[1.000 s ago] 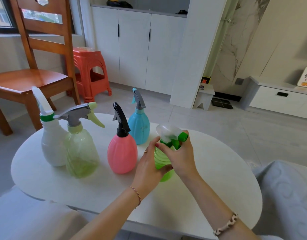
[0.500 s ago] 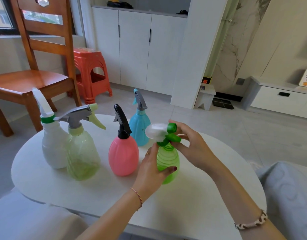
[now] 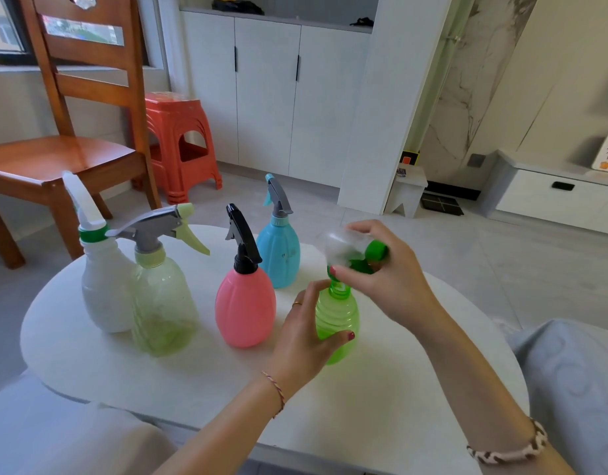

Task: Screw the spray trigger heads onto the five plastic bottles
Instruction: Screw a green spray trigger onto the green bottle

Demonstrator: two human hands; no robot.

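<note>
Green plastic bottle [image 3: 337, 317], upright on white table [image 3: 381, 399], trigger head [image 3: 352, 250] held at its neck.

Left hand [image 3: 304, 341] wrapped around the bottle body. Right hand [image 3: 386, 279] pinches the clear-and-green trigger head, tilted, over the exposed threaded neck. To the left, with heads fitted: pink bottle [image 3: 245, 306], blue bottle [image 3: 278, 257], pale green bottle [image 3: 162, 303], white bottle [image 3: 103, 286].

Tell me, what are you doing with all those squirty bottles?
A person is putting spray tops on bottles at a white table. The left hand steadies the green bottle while the right hand holds its clear-and-green spray head over the neck, not yet screwed tight. The white bottle, pale green bottle, pink bottle and blue bottle already wear theirs.
</note>
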